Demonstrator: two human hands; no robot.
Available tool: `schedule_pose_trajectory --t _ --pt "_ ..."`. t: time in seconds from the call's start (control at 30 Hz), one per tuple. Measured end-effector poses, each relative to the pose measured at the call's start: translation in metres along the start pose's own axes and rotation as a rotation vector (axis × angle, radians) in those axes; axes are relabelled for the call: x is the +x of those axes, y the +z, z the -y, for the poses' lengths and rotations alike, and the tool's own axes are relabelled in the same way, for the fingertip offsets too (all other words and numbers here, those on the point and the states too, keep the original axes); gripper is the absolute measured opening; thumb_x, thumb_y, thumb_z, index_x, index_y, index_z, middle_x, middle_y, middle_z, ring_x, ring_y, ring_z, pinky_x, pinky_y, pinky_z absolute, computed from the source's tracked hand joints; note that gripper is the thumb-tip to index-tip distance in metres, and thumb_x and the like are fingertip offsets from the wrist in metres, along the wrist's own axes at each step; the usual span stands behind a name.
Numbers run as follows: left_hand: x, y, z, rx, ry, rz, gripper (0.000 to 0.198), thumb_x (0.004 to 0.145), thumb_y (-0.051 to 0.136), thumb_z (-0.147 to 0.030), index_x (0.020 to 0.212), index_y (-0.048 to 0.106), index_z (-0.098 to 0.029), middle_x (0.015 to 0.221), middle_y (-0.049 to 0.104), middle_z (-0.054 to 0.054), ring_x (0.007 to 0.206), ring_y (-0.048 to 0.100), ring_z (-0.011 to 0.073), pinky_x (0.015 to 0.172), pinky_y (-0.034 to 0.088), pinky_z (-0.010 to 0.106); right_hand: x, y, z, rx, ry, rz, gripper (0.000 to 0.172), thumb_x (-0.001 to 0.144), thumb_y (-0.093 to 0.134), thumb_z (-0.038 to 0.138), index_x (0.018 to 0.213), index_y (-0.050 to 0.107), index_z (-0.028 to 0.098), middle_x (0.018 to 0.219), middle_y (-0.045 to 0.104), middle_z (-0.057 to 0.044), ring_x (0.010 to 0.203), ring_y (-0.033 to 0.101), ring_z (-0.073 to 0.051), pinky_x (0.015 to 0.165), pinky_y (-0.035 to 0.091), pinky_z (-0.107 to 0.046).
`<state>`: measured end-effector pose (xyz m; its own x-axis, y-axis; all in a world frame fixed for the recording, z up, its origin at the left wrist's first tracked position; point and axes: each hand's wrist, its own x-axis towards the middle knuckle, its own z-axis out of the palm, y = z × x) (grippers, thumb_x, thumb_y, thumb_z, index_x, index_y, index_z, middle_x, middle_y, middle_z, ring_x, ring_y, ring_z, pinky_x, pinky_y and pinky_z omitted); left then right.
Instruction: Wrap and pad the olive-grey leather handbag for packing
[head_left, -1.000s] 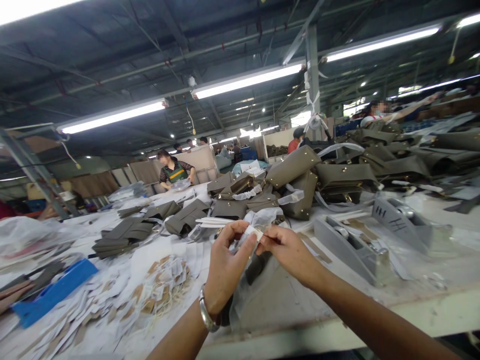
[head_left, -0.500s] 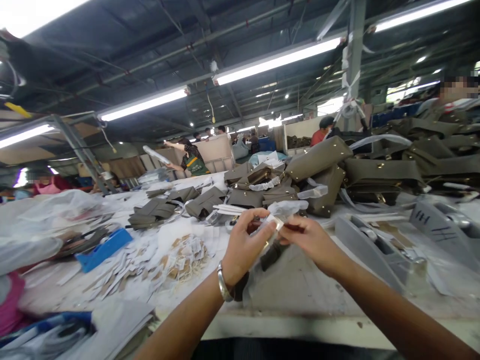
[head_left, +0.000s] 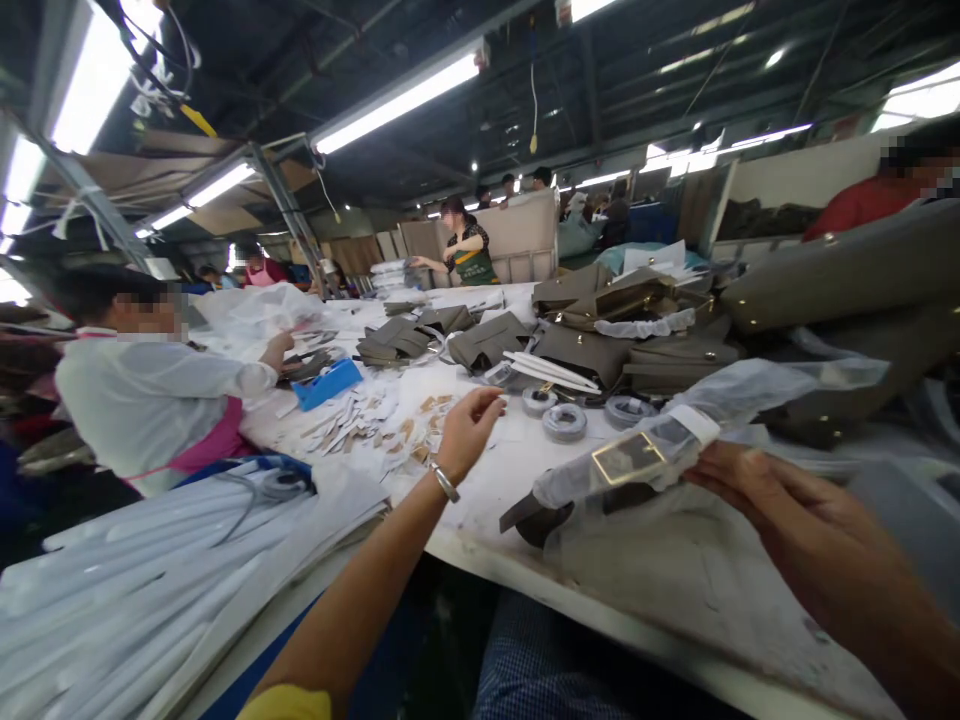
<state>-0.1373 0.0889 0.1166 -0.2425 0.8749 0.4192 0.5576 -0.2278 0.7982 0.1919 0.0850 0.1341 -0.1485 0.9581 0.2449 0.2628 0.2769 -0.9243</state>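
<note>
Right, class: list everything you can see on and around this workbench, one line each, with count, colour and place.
olive-grey leather bags: many, olive-grey, piled along the table's far and right sides
grey tape rolls: three, grey, mid-table, before the bags
blue plastic tray: one, blue, table's left part
small paper tags: many, white and brown, scattered beside the tray
white worktable: one, white, under it all
long white plastic sleeves: a stack, white, lower left
co-worker in white top and pink apron: one, white and pink, table's left side
plastic-wrapped gold rectangular buckle: one, gold in clear wrap, above the near edge
left hand: one, open, silver bracelet, above the tags
right hand: one, gripping the wrapped buckle's end
</note>
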Motion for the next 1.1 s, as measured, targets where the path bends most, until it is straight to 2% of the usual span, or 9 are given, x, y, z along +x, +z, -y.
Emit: schedule_pose_trajectory --t 0.1,0.2,0.33,0.5,0.57,0.67,0.83,0.97,1.1 --pt "0.013 -0.034 0.066 0.208 -0.108 -0.03 0.024 0.09 0.055 -0.033 0.105 0.064 -0.016 0.098 0.069 0.008 0.086 0.066 0.0173 0.086 0.052 0.034 -0.01 -0.008 -0.019 -0.263 0.003 -0.076 0.056 0.077 0.05 0.076 0.095 0.076 0.029 0.103 0.071 -0.004 0.101 0.066 -0.034 0.091 0.055 -0.052" --pt "0.02 -0.047 0.106 0.403 -0.174 0.053 0.02 0.085 0.064 -0.032 0.096 0.067 -0.016 0.093 0.068 0.006 0.083 0.063 0.0169 0.09 0.05 0.04 -0.018 -0.01 -0.048 -0.399 -0.107 -0.095 0.048 0.08 0.049 0.073 0.099 0.075 0.036 0.105 0.071 0.003 0.099 0.068 -0.03 0.085 0.058 -0.046" --pt "0.032 -0.036 0.133 0.54 -0.214 0.187 0.023 0.083 0.069 -0.036 0.089 0.066 -0.014 0.099 0.066 0.007 0.092 0.061 0.018 0.093 0.048 0.043 -0.024 -0.009 -0.074 -0.465 -0.306 0.038 0.037 0.087 0.051 0.061 0.106 0.072 0.039 0.098 0.072 0.005 0.088 0.071 -0.022 0.076 0.061 -0.031" --pt "0.056 -0.036 0.14 0.539 -0.238 0.191 0.022 0.084 0.069 -0.035 0.079 0.064 -0.013 0.09 0.065 0.004 0.089 0.061 0.017 0.09 0.049 0.041 -0.025 -0.009 -0.058 -0.441 -0.475 0.148 0.024 0.091 0.054 0.048 0.094 0.074 0.034 0.097 0.072 0.005 0.084 0.071 -0.015 0.06 0.058 -0.015" --pt "0.069 -0.046 0.133 0.485 -0.232 0.154 0.023 0.084 0.069 -0.035 0.079 0.063 -0.013 0.083 0.065 0.003 0.082 0.061 0.0157 0.086 0.05 0.039 -0.022 -0.007 -0.044 -0.401 -0.506 0.177 0.025 0.091 0.054 0.046 0.086 0.074 0.032 0.092 0.072 0.005 0.08 0.071 -0.014 0.058 0.057 -0.013" --pt "0.089 -0.063 0.109 0.354 -0.19 0.073 0.024 0.084 0.066 -0.036 0.079 0.062 -0.013 0.076 0.064 0.001 0.073 0.061 0.0139 0.079 0.052 0.035 -0.012 0.0 -0.024 -0.325 -0.526 0.221 0.028 0.092 0.055 0.045 0.078 0.073 0.029 0.089 0.072 0.004 0.077 0.071 -0.013 0.061 0.057 -0.013" --pt "0.113 -0.078 0.04 0.078 -0.057 -0.061 0.031 0.084 0.06 -0.047 0.084 0.056 -0.015 0.073 0.065 0.002 0.067 0.063 0.0132 0.07 0.055 0.029 0.017 0.025 0.005 -0.217 -0.51 0.286 0.033 0.094 0.053 0.046 0.078 0.073 0.026 0.096 0.072 0.001 0.088 0.069 -0.014 0.077 0.056 -0.019" --pt "0.115 -0.069 -0.024 -0.1 0.022 -0.055 0.031 0.084 0.061 -0.046 0.091 0.054 -0.016 0.081 0.066 0.003 0.071 0.067 0.0148 0.07 0.058 0.03 0.05 0.059 0.023 -0.124 -0.453 0.273 0.026 0.093 0.055 0.045 0.104 0.073 0.029 0.112 0.069 0.001 0.104 0.065 -0.017 0.091 0.053 -0.026" --pt "0.103 -0.042 -0.076 -0.212 0.064 0.033 0.031 0.085 0.062 -0.044 0.093 0.053 -0.016 0.085 0.066 0.004 0.072 0.068 0.0153 0.067 0.059 0.03 0.084 0.1 0.031 0.062 -0.42 0.245 0.049 0.087 0.062 0.044 0.132 0.059 0.023 0.135 0.056 -0.006 0.122 0.056 -0.021 0.105 0.046 -0.033"
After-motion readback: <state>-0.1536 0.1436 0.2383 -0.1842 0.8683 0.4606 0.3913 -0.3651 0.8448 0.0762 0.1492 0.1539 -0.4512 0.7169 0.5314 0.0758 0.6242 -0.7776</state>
